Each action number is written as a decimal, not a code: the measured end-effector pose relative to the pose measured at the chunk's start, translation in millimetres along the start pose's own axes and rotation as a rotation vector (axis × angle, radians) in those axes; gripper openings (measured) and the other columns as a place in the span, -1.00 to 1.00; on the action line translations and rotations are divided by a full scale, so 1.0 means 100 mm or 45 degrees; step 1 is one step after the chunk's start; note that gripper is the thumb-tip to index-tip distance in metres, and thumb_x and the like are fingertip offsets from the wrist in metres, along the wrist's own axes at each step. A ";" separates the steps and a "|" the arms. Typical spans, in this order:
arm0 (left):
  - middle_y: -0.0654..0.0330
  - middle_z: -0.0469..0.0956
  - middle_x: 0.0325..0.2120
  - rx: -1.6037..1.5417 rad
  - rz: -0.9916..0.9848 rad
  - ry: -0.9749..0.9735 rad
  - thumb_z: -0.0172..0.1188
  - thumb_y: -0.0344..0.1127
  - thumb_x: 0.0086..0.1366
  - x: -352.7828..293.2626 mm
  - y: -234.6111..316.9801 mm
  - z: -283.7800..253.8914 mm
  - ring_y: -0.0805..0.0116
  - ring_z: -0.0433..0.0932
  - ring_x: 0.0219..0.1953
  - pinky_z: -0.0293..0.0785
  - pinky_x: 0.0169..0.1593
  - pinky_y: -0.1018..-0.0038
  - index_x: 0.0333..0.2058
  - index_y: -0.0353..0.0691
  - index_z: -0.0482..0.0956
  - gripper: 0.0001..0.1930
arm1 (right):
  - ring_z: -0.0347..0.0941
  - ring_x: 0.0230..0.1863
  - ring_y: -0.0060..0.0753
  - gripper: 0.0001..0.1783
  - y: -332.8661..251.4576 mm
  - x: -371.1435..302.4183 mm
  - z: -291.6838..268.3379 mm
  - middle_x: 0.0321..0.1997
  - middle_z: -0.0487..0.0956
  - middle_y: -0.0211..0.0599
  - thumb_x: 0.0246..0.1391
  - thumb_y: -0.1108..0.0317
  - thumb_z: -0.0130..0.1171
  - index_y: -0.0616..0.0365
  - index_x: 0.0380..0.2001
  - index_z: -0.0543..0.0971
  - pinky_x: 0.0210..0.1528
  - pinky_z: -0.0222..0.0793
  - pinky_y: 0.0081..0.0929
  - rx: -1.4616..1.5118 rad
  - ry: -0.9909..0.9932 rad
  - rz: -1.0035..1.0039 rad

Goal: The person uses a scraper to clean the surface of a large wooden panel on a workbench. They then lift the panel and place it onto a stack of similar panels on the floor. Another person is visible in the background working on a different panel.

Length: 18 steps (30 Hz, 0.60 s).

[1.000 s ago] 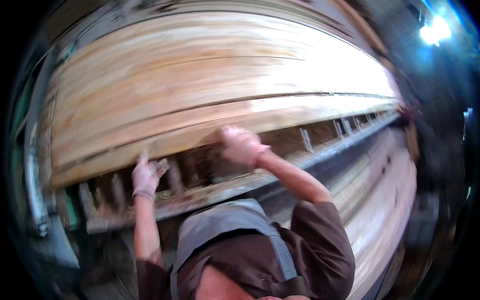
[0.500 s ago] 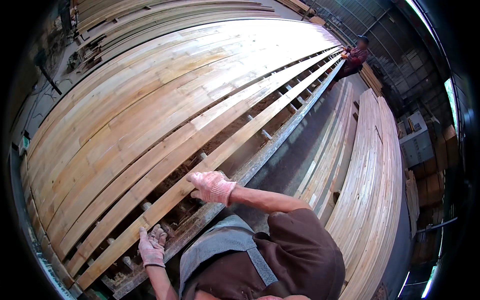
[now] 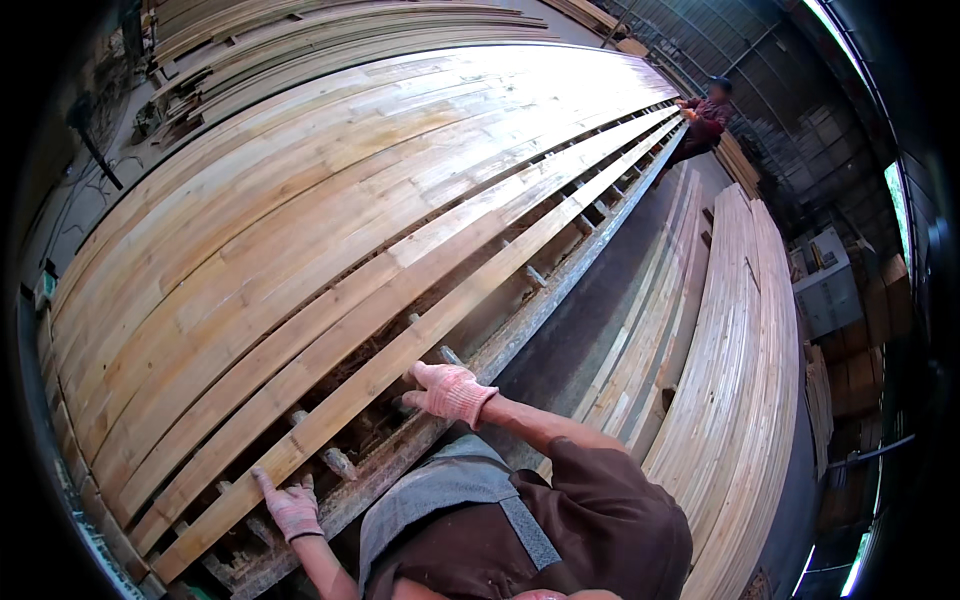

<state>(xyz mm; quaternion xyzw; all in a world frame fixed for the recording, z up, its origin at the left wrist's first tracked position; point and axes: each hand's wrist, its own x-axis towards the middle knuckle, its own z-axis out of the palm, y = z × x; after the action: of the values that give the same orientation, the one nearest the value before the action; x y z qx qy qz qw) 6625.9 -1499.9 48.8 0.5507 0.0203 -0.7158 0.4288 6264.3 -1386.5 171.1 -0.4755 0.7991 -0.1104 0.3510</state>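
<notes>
In a pink-and-white work glove, my left hand (image 3: 292,510) is at the near edge of the closest long wooden board (image 3: 350,400). Its index finger stretches out and touches the edge; the other fingers are partly bent. Farther along the same board is my right hand (image 3: 452,393), gloved alike, fingers apart, their tips at the board's edge. Neither hand is closed round the wood. Under the board, short metal rollers (image 3: 340,463) show above a dark, debris-strewn bed. Beyond a gap lies a second long board (image 3: 400,290).
A wide panel of boards (image 3: 220,270) spreads to my left. The metal rail (image 3: 560,275) edges the bed. Stacked planks (image 3: 720,380) lie to my right, with a pale box (image 3: 828,290) behind them. At the rail's far end stands another person (image 3: 712,115).
The closest board has shifted slightly toward me at the middle. My right hand has drawn back to the right, and my left hand has moved slightly left, its index finger now extended.
</notes>
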 end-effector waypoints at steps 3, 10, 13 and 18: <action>0.28 0.54 -0.09 -0.091 -0.004 -0.058 0.40 0.33 0.06 0.12 -0.04 0.05 0.29 0.50 -0.10 0.48 0.02 0.22 0.12 0.02 0.42 -0.23 | 0.58 0.03 -0.03 -0.41 0.10 0.09 -0.10 -0.08 0.66 0.00 0.13 -0.04 0.26 0.24 0.02 0.53 0.07 0.45 -0.23 0.179 -0.044 0.145; 0.15 0.56 -0.03 -0.356 0.045 -0.163 0.25 0.19 0.28 -0.03 0.00 0.02 0.19 0.54 0.00 0.53 0.00 0.18 0.11 -0.07 0.44 -0.41 | 0.51 -0.44 -0.48 -0.55 -0.21 0.43 -0.06 -0.39 0.57 -0.36 0.23 0.01 0.11 0.24 -0.18 0.58 -0.41 0.44 -0.46 0.606 -0.258 0.143; 0.18 0.53 0.03 -0.403 -0.061 -0.255 0.20 0.14 0.34 -0.10 0.01 0.13 0.14 0.52 0.05 0.54 0.03 0.04 0.13 -0.02 0.41 -0.47 | 0.34 -0.57 -0.63 -0.67 -0.23 0.35 -0.05 -0.43 0.54 -0.40 0.27 0.05 0.10 0.10 -0.24 0.58 -0.57 0.22 -0.63 0.993 -0.294 0.347; 0.29 0.51 0.00 -0.306 -0.053 0.002 0.36 0.09 0.25 -0.19 -0.02 0.14 0.31 0.53 0.03 0.60 -0.08 -0.05 0.07 0.08 0.44 -0.50 | 0.28 -0.64 -0.62 -0.64 0.06 0.35 0.23 -0.46 0.50 -0.39 0.33 -0.03 0.07 0.05 -0.30 0.45 -0.68 0.13 -0.67 1.356 -0.195 0.632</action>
<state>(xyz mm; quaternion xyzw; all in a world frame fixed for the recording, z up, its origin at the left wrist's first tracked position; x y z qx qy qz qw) 6614.3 -1495.1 68.7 0.4952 0.1176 -0.7166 0.4769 6264.9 -1408.7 135.2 -0.0391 0.6933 -0.3762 0.6134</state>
